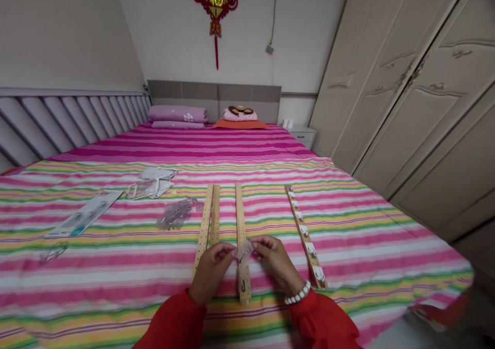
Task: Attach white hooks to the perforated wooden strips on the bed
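Both my hands are low in the middle, over a striped bed sheet (348, 225). My left hand (211, 271) and my right hand (276, 261) each pinch one end of a small clear plastic piece (244, 249). They hold it just above a long wooden strip with holes (241, 220). A pair of similar wooden strips (209, 220) lies to the left. To the right lies another wooden strip fitted with several white hooks (305, 235). My sleeves are red, and a white bead bracelet (297, 294) is on my right wrist.
A clear bag of small parts (176, 214), opened white packets (152, 184) and a long printed card (85, 215) lie on the left of the bed. Pillows (178, 116) are at the headboard. A cream wardrobe (417, 96) stands along the right; the bed's edge drops off at the lower right.
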`<state>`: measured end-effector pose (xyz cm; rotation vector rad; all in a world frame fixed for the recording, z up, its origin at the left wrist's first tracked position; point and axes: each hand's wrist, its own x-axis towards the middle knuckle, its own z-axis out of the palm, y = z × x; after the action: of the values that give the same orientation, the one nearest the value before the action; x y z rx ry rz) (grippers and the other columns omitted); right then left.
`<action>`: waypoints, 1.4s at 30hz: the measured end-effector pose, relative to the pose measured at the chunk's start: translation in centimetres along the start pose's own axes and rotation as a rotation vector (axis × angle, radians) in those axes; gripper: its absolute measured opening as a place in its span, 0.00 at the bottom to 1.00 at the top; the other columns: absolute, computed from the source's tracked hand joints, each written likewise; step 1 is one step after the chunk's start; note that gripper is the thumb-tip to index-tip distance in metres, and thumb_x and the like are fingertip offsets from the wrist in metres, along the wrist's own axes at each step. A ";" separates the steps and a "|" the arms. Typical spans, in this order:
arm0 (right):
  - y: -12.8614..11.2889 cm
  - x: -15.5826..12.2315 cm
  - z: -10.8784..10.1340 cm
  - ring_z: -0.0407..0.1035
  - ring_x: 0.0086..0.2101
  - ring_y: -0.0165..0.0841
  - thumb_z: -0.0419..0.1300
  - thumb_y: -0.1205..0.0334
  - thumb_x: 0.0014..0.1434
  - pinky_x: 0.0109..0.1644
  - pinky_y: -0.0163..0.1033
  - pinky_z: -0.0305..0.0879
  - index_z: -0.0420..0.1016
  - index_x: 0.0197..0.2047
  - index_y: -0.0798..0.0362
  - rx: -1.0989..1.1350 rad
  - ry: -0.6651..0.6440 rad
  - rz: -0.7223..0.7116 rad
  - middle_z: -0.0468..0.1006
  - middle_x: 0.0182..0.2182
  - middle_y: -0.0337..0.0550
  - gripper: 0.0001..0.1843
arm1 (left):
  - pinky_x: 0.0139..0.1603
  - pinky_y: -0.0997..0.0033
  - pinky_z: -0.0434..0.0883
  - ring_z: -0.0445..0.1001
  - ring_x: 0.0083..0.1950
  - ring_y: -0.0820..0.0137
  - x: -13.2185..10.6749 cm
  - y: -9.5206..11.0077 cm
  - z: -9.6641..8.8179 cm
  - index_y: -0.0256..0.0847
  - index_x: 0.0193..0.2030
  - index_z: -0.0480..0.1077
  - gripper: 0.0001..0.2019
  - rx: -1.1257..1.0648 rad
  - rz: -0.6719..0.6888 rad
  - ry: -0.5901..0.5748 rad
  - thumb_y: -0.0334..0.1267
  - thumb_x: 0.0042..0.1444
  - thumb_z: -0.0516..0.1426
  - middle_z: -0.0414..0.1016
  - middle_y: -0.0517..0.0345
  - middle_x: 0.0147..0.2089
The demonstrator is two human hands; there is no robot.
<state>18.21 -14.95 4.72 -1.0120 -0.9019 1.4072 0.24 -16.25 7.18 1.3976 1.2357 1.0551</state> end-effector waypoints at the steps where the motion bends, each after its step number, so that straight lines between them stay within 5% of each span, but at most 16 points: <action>1: 0.0 0.3 0.0 0.61 0.21 0.26 0.70 0.60 0.41 0.28 0.35 0.55 0.81 0.28 0.54 -0.015 -0.016 -0.002 0.76 0.21 0.38 0.09 | 0.40 0.68 0.71 0.76 0.36 0.66 0.3 -0.2 0.1 0.38 0.32 0.75 0.14 -0.023 -0.018 0.004 0.48 0.45 0.61 0.80 0.54 0.33; 6: 0.4 1.7 -0.1 0.60 0.20 0.26 0.69 0.60 0.42 0.26 0.34 0.54 0.81 0.28 0.55 -0.082 -0.110 0.010 0.73 0.19 0.36 0.09 | 0.37 0.67 0.72 0.76 0.33 0.66 1.4 -1.8 0.9 0.36 0.33 0.74 0.18 -0.104 -0.121 -0.031 0.48 0.39 0.64 0.78 0.55 0.31; 10: 0.5 2.5 -0.3 0.62 0.20 0.25 0.68 0.60 0.42 0.25 0.33 0.55 0.80 0.27 0.55 -0.098 -0.134 0.042 0.73 0.18 0.35 0.08 | 0.38 0.67 0.71 0.75 0.34 0.67 1.9 -2.4 1.3 0.36 0.33 0.74 0.17 -0.040 -0.096 0.054 0.47 0.39 0.63 0.77 0.55 0.30; 13: 0.7 2.9 -0.5 0.62 0.19 0.25 0.67 0.61 0.42 0.24 0.33 0.56 0.79 0.27 0.55 -0.135 -0.156 0.057 0.73 0.18 0.34 0.08 | 0.38 0.67 0.70 0.75 0.34 0.67 2.2 -2.7 1.4 0.37 0.32 0.74 0.16 -0.032 -0.091 0.012 0.47 0.41 0.61 0.77 0.56 0.30; 18: 1.6 3.6 -0.6 0.60 0.17 0.24 0.66 0.61 0.42 0.23 0.32 0.56 0.78 0.28 0.55 -0.180 -0.129 0.036 0.72 0.18 0.32 0.08 | 0.35 0.69 0.69 0.73 0.30 0.69 2.5 -3.4 1.7 0.37 0.30 0.72 0.14 -0.055 -0.122 -0.048 0.46 0.40 0.60 0.75 0.60 0.26; 42: 2.6 3.3 0.0 0.61 0.17 0.27 0.68 0.56 0.39 0.22 0.34 0.55 0.73 0.23 0.53 -0.267 -0.061 -0.039 0.70 0.15 0.32 0.11 | 0.32 0.73 0.69 0.72 0.28 0.73 2.6 -4.1 2.7 0.39 0.28 0.68 0.04 0.108 -0.095 0.069 0.33 0.43 0.58 0.71 0.64 0.25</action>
<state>17.32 -11.89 1.97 -1.1480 -1.1708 1.3136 2.45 -13.88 2.69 1.3791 1.4139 0.9911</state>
